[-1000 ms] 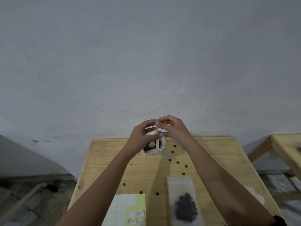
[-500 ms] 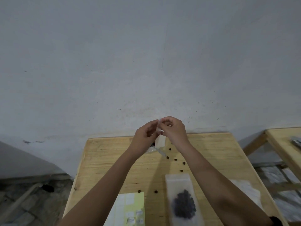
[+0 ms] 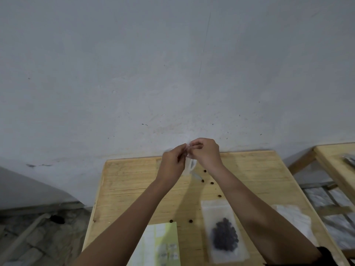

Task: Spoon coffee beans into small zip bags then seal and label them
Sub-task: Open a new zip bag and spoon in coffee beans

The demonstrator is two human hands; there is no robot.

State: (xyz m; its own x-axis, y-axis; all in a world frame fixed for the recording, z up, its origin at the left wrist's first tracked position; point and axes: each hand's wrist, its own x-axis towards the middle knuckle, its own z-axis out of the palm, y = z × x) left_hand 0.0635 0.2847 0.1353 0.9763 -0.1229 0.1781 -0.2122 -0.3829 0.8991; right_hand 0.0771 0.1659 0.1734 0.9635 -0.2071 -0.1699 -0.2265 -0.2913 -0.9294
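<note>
Behind a light wooden table (image 3: 130, 189), a grey-white plastered wall (image 3: 172, 73) fills most of the view. Both hands are raised over the far end of the table, close to the wall. A small clear plastic zip bag (image 3: 187, 149) is held between them at its top edge. It is pinched by the curled fingers and thumb of the left hand (image 3: 171, 166) on one side and by those of the right hand (image 3: 206, 153) on the other, so the fingertips of both hands nearly meet. The bag is blurred, and whether its zip is closed cannot be told.

A white container (image 3: 192, 166) is partly seen just below and behind the hands. Loose dark coffee beans (image 3: 211, 183) are scattered on the wood near it and further forward.

A filled clear zip bag of dark coffee beans (image 3: 224, 233) lies flat between the forearms, nearer the front edge. A yellow-green label sheet with white stickers (image 3: 163, 244) lies to its left. A pile of empty clear bags (image 3: 294, 217) is partly covered by the right forearm. A second wooden table (image 3: 334, 166) stands at the right.
</note>
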